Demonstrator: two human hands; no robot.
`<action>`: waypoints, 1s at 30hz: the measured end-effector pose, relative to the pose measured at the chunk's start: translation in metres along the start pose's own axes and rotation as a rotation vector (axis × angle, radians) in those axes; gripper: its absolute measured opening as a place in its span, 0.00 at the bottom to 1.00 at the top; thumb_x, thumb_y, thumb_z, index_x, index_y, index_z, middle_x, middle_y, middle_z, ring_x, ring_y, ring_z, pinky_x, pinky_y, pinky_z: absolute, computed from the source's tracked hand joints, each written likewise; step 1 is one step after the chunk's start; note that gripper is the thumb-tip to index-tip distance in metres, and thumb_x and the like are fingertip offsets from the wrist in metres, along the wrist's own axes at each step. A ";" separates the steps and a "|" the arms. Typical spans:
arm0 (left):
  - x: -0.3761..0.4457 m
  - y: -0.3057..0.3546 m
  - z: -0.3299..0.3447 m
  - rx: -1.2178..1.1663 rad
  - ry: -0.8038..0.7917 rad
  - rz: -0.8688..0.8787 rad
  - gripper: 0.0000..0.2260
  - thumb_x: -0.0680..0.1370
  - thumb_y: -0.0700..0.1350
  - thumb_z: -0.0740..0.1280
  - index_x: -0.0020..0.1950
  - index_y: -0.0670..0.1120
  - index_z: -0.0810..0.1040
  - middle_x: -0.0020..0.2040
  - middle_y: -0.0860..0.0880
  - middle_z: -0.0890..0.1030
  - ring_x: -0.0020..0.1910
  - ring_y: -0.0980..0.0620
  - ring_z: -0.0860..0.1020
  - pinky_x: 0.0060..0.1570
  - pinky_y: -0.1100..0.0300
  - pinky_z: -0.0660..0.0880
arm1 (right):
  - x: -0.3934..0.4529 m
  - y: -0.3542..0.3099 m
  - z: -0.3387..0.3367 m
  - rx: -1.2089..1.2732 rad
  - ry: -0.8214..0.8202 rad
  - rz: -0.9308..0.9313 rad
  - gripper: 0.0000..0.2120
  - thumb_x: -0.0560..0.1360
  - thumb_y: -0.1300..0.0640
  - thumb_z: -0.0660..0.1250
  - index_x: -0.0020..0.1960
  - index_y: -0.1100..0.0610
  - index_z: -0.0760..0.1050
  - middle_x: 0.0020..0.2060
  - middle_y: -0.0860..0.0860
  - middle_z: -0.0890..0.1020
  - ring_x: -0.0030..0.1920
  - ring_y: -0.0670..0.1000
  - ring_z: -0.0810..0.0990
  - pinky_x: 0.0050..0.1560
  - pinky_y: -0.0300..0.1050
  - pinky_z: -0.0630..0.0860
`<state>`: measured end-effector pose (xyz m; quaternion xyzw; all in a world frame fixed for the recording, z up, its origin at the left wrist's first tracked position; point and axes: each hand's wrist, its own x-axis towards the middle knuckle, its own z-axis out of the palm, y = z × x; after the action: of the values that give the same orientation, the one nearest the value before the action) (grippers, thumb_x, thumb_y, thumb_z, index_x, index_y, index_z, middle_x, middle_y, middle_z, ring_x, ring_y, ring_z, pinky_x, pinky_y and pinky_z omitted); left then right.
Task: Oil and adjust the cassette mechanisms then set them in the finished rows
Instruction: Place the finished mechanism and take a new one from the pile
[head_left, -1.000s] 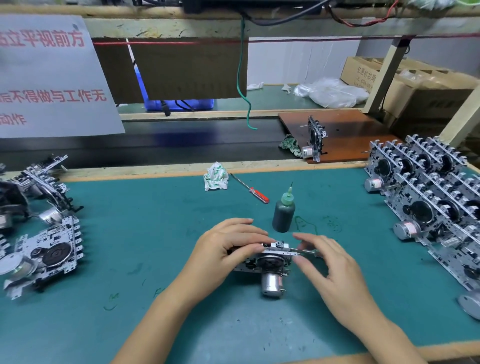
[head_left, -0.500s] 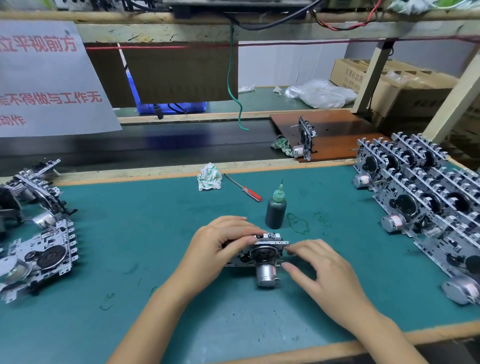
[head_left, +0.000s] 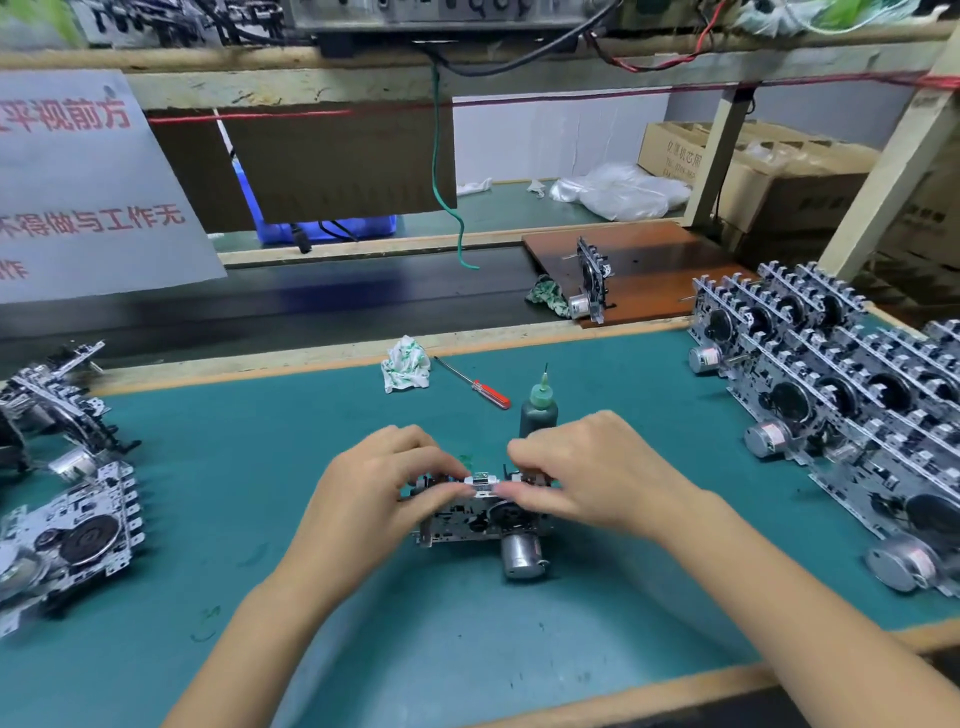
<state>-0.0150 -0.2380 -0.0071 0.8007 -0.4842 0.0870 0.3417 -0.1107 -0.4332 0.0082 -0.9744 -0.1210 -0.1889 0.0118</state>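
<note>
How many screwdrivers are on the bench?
1: a red-handled screwdriver lying on the green mat, between the crumpled rag and the oil bottle. Others could be hidden.

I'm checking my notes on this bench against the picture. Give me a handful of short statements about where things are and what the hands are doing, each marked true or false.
1. Both hands grip the metal cassette mechanism with the silver motor. True: left hand, right hand.
2. The red-handled screwdriver is in the right hand. False: it lies on the green mat.
3. The dark oil bottle with the green nozzle stands upright behind the hands. True.
4. The finished rows of mechanisms are on the left. False: on the right.
</note>
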 end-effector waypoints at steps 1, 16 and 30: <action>0.001 0.002 -0.001 0.023 -0.009 0.036 0.09 0.72 0.54 0.68 0.41 0.50 0.84 0.37 0.60 0.75 0.37 0.61 0.69 0.36 0.71 0.65 | -0.001 0.000 -0.004 -0.020 0.003 -0.039 0.20 0.74 0.42 0.62 0.30 0.54 0.69 0.22 0.48 0.73 0.23 0.54 0.72 0.22 0.40 0.60; 0.161 0.098 0.051 -0.040 -0.281 0.289 0.04 0.76 0.50 0.70 0.46 0.51 0.82 0.42 0.56 0.76 0.45 0.55 0.75 0.45 0.56 0.71 | -0.058 0.104 -0.090 0.160 0.012 0.328 0.26 0.76 0.51 0.67 0.25 0.54 0.58 0.20 0.48 0.58 0.23 0.47 0.57 0.29 0.31 0.61; 0.295 0.085 0.152 0.420 -0.475 0.254 0.18 0.80 0.46 0.60 0.69 0.46 0.69 0.68 0.46 0.72 0.64 0.45 0.72 0.57 0.49 0.72 | -0.009 0.226 -0.027 -0.092 0.047 0.802 0.24 0.79 0.52 0.60 0.26 0.54 0.58 0.24 0.53 0.66 0.35 0.58 0.70 0.38 0.48 0.65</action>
<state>0.0369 -0.5710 0.0570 0.7850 -0.6175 0.0379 0.0335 -0.0746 -0.6561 0.0349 -0.9392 0.2778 -0.1970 0.0438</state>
